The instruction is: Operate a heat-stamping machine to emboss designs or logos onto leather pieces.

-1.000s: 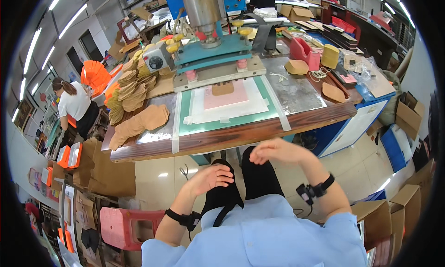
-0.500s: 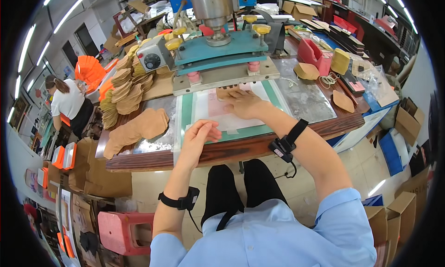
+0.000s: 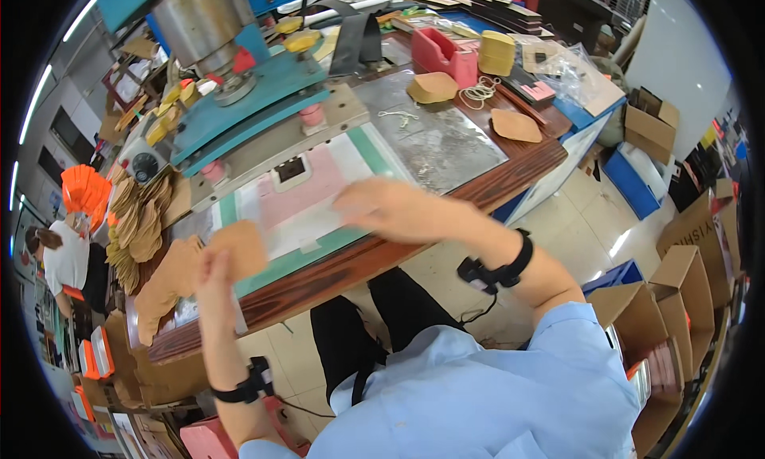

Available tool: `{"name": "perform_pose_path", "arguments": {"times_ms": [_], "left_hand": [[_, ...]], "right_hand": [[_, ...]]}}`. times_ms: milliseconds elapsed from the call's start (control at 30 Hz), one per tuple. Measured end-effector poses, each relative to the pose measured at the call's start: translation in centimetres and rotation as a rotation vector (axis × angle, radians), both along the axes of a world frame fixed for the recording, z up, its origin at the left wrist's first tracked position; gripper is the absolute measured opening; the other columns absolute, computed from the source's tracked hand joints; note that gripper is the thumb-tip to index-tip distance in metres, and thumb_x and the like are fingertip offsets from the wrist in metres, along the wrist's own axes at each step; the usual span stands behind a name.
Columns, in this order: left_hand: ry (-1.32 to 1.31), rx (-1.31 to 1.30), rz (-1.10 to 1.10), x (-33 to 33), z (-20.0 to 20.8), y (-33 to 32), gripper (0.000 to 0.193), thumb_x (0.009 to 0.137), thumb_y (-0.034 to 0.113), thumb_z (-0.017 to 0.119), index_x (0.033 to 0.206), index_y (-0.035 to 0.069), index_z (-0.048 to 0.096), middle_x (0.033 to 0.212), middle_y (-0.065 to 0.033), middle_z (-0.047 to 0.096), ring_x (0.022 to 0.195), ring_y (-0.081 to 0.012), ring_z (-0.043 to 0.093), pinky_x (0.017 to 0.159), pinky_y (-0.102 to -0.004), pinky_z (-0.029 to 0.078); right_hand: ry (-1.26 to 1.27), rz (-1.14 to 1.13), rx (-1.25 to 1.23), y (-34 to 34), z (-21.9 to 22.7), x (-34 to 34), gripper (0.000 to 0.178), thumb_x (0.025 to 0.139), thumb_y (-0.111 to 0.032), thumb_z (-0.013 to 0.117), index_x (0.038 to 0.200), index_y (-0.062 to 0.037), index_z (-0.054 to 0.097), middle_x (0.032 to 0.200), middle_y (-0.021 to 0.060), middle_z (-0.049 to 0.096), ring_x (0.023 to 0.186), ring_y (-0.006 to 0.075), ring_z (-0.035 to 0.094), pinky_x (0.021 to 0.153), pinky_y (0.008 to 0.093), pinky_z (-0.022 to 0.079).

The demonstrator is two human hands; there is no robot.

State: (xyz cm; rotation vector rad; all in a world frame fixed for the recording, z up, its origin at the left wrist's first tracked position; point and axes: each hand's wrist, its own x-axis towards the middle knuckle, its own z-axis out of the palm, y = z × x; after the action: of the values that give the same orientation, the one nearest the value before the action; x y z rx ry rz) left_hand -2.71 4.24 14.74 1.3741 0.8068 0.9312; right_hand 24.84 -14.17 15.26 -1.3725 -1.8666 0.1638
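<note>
My left hand (image 3: 213, 272) is closed on a flat tan leather piece (image 3: 241, 248) with rounded corners, raised over the table's left front. Beside it, a fanned row of similar tan leather pieces (image 3: 166, 288) lies along the edge. My right hand (image 3: 378, 208), smeared by motion, hovers over the right side of a white, pink and green work sheet (image 3: 299, 192); its fingers cannot be made out. On the sheet's pink area sits a small frame with a dark plate (image 3: 291, 170). The press (image 3: 247, 108), with a teal plate and metal cylinder, stands behind.
Bundles of tan pieces (image 3: 131, 212) are heaped left of the press. A lone tan piece (image 3: 515, 126), a small stack (image 3: 433, 87), string (image 3: 478, 92) and a pink holder (image 3: 442, 56) lie at the right. Cardboard boxes (image 3: 677, 323) stand on the floor; a person (image 3: 68, 260) sits far left.
My view has turned to the right. My right hand has come off the leather piece on the sheet and drawn back. My left hand, empty before, now holds a leather piece at the left.
</note>
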Motion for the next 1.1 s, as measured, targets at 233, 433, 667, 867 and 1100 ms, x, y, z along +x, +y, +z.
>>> {"name": "perform_pose_path", "arguments": {"times_ms": [233, 433, 667, 867, 1100], "left_hand": [[0.475, 0.762, 0.362, -7.5, 1.5, 10.4, 0.032, 0.088, 0.014, 0.058, 0.116, 0.001, 0.052, 0.109, -0.0085, 0.056, 0.098, -0.0167, 0.053, 0.085, -0.0278, 0.042], [0.451, 0.874, -0.010, 0.5, 1.5, 1.6, 0.026, 0.086, 0.008, 0.057, 0.111, 0.002, 0.056, 0.116, -0.0127, 0.054, 0.108, -0.0210, 0.051, 0.091, -0.0299, 0.039], [0.433, 0.659, -0.338, 1.7, 2.0, -4.3, 0.019, 0.083, 0.005, 0.058, 0.102, 0.000, 0.059, 0.102, -0.0098, 0.063, 0.094, -0.0174, 0.058, 0.081, -0.0288, 0.045], [0.636, 0.840, -0.634, 4.0, 5.2, -5.5, 0.024, 0.083, 0.015, 0.060, 0.104, 0.003, 0.059, 0.101, -0.0124, 0.061, 0.097, -0.0274, 0.056, 0.085, -0.0328, 0.044], [0.582, 1.103, -0.577, 4.2, 2.1, -4.2, 0.032, 0.084, 0.021, 0.060, 0.110, 0.003, 0.054, 0.113, -0.0170, 0.055, 0.106, -0.0340, 0.051, 0.090, -0.0390, 0.042]], "right_hand": [[-0.376, -1.111, -0.178, -10.9, 0.3, 16.0, 0.029, 0.079, -0.028, 0.061, 0.086, 0.0006, 0.060, 0.084, 0.0165, 0.063, 0.079, 0.0331, 0.060, 0.072, 0.0422, 0.047], [-0.021, -1.182, -0.232, -13.0, -1.6, 20.0, 0.028, 0.079, -0.029, 0.061, 0.079, -0.0021, 0.064, 0.078, 0.0155, 0.065, 0.074, 0.0295, 0.063, 0.067, 0.0387, 0.048], [0.328, -0.918, -0.085, -9.0, 0.8, 14.2, 0.036, 0.087, -0.034, 0.057, 0.078, 0.0003, 0.060, 0.061, 0.0068, 0.061, 0.054, 0.0107, 0.058, 0.053, 0.0246, 0.044], [0.483, -0.408, -0.194, 1.2, 1.1, 2.4, 0.025, 0.090, -0.023, 0.055, 0.088, 0.0014, 0.057, 0.065, 0.0085, 0.059, 0.057, 0.0133, 0.058, 0.055, 0.0272, 0.046], [-0.028, -0.155, -0.169, 2.1, 0.3, -2.4, 0.022, 0.089, -0.016, 0.052, 0.100, 0.0024, 0.056, 0.100, 0.0185, 0.060, 0.094, 0.0308, 0.058, 0.082, 0.0359, 0.046]]}}
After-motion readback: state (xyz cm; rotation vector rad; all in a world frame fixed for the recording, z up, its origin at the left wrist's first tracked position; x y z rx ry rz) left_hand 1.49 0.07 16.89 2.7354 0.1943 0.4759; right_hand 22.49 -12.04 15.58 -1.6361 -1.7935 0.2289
